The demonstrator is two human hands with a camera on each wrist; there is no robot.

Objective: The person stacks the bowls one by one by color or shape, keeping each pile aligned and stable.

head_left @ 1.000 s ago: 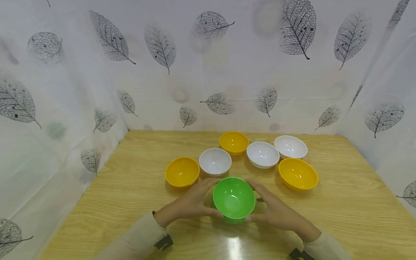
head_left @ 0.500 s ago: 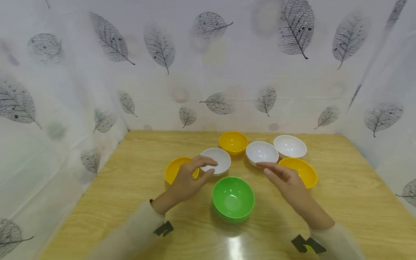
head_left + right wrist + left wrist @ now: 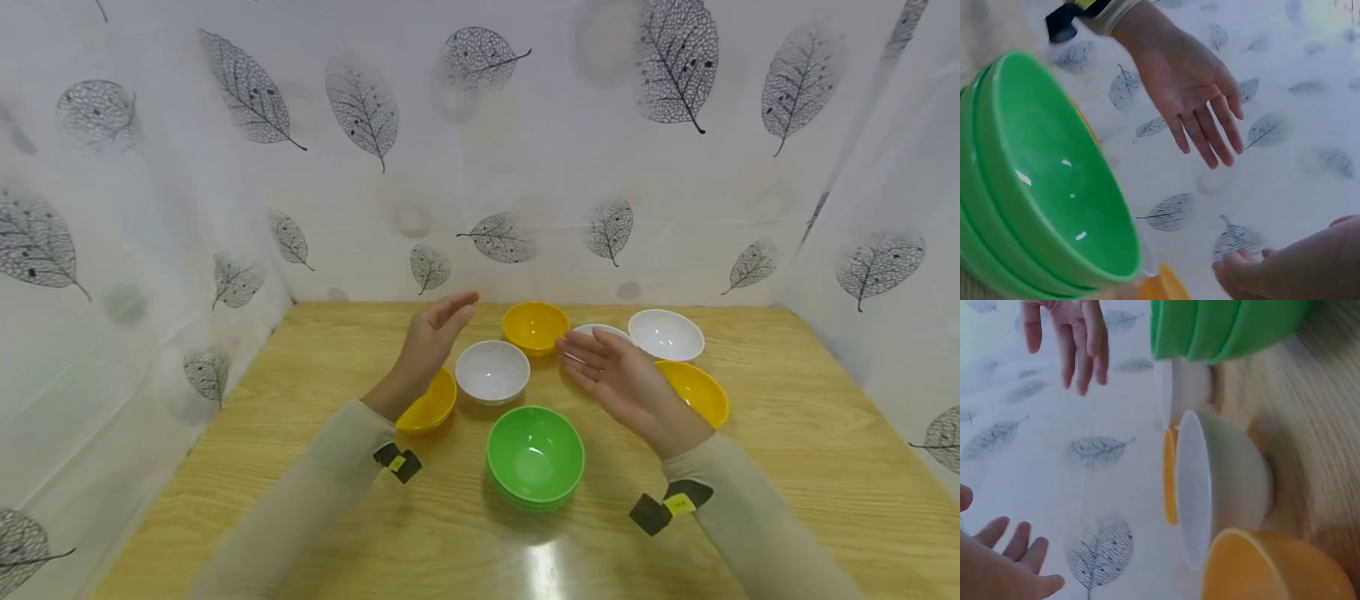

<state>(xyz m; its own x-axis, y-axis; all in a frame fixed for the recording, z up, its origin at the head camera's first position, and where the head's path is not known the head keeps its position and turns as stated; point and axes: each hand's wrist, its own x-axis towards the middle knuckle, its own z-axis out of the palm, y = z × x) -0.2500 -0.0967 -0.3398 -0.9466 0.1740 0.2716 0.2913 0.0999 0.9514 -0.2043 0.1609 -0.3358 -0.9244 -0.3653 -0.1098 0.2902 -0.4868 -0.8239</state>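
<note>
A nested stack of green bowls [image 3: 535, 457] stands on the table in front of me, with neither hand on it. My left hand [image 3: 425, 348] is raised with its fingers extended, holding nothing; it partly covers a yellow bowl [image 3: 431, 408]. Beside that hand sits a white bowl [image 3: 492, 372]. My right hand [image 3: 628, 385], also bare, is spread palm inward in the air and hides much of a second white bowl [image 3: 600, 332] and part of a yellow bowl [image 3: 701, 392]. In the left wrist view the green stack [image 3: 1222, 328] shows several layered rims.
Toward the back of the wooden table [image 3: 337, 333] are another yellow bowl [image 3: 536, 327] and a third white bowl [image 3: 666, 335]. A pale curtain [image 3: 555, 150] printed with leaves hangs behind the table and along both sides.
Both hands held the green stack's sides a second ago. They have let go, risen and moved forward over the other bowls, fingers straightening. The stack stays in place.
</note>
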